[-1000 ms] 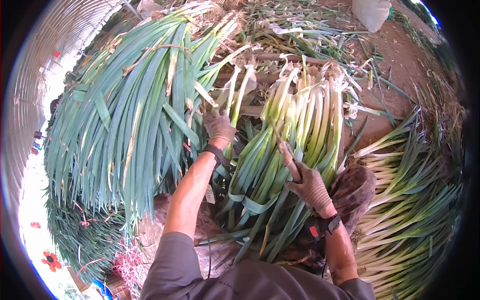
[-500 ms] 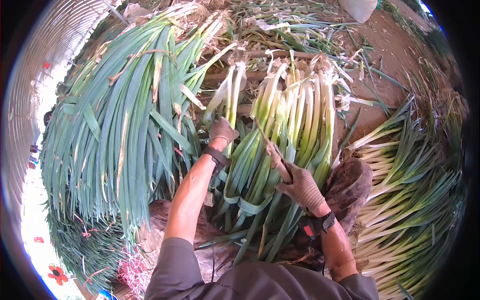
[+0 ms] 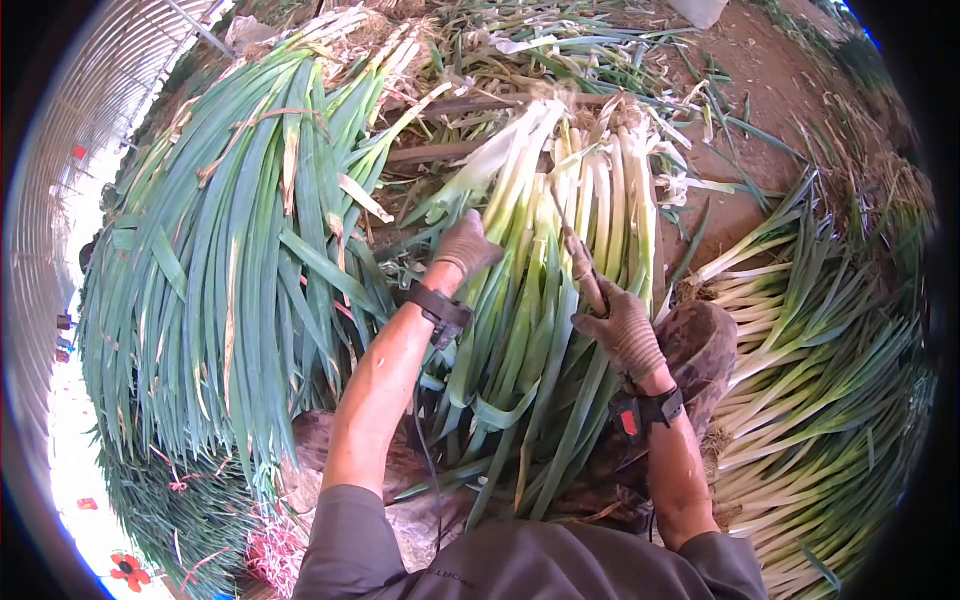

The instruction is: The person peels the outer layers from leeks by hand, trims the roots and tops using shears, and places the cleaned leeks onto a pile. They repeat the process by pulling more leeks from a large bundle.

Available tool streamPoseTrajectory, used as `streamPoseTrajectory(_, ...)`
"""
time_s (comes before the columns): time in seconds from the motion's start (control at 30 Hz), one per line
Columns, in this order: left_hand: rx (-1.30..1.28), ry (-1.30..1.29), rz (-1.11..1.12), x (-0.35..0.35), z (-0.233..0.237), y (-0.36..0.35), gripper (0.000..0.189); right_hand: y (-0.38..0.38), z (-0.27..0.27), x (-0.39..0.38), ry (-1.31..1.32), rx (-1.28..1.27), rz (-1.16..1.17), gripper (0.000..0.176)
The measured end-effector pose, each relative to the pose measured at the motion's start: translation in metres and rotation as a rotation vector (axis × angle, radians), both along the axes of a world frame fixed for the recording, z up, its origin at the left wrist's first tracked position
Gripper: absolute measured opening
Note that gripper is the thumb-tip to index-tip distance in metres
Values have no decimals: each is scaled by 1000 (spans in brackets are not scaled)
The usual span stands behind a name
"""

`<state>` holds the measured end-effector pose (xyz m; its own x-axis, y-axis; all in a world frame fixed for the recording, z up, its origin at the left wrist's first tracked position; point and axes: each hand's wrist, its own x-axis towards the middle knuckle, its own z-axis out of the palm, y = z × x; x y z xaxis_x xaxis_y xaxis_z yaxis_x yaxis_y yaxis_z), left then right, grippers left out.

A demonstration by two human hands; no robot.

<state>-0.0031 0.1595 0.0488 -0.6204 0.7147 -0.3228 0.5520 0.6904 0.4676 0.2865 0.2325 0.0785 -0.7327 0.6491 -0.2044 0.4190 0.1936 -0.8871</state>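
Note:
My left hand [image 3: 467,248], in a ribbed work glove, is at the left side of a row of leeks [image 3: 535,250]. Its thumb points right, apart from the fingers, right at the outer stalks. The leeks lie with pale stems and roots away from me and green leaves toward my lap. In my gloved right hand [image 3: 622,330] is a knife [image 3: 583,268], gripped by its long handle, its thin dark blade pointing up over the stems. Dark bands with small devices circle both wrists.
A tall heap of untrimmed leeks [image 3: 200,270] rises on the left. Cleaned leeks with white stems [image 3: 790,400] are stacked on the right. Peeled leaves [image 3: 590,60] litter the ground ahead. Pink ties [image 3: 275,550] lie at lower left, and my knee [image 3: 695,345] borders the row.
My left hand has moved up and right, and the separate leek it held now lies against the row. The right hand and knife have shifted up and slightly right.

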Motion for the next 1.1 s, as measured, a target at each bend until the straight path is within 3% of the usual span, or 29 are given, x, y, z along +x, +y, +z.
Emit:
streamPoseTrajectory(0.1,-127,117,23,22,7,13,61,-1,-10,3,24,-20,-30,61)
streamPoseTrajectory(0.2,-72,78,33,22,8,9,61,6,3,5,45,-11,-84,60)
streamPoseTrajectory(0.3,-116,88,47,29,10,10,59,12,6,-5,-45,119,110,56)
streamPoseTrajectory(0.47,-100,62,82,12,-10,7,58,21,19,-15,-43,129,85,52)
streamPoseTrajectory(0.67,-82,-49,116,2,-13,6,55,43,-6,-29,-17,108,-15,47)
streamPoseTrajectory(0.77,-109,-8,142,7,-12,10,57,51,-3,-39,-171,85,55,50)
streamPoseTrajectory(0.97,-122,-69,140,-9,-16,7,61,67,-17,-39,-5,82,-107,42)
streamPoseTrajectory(1.1,-111,-61,145,-6,-10,2,59,39,0,-16,-111,153,108,51)
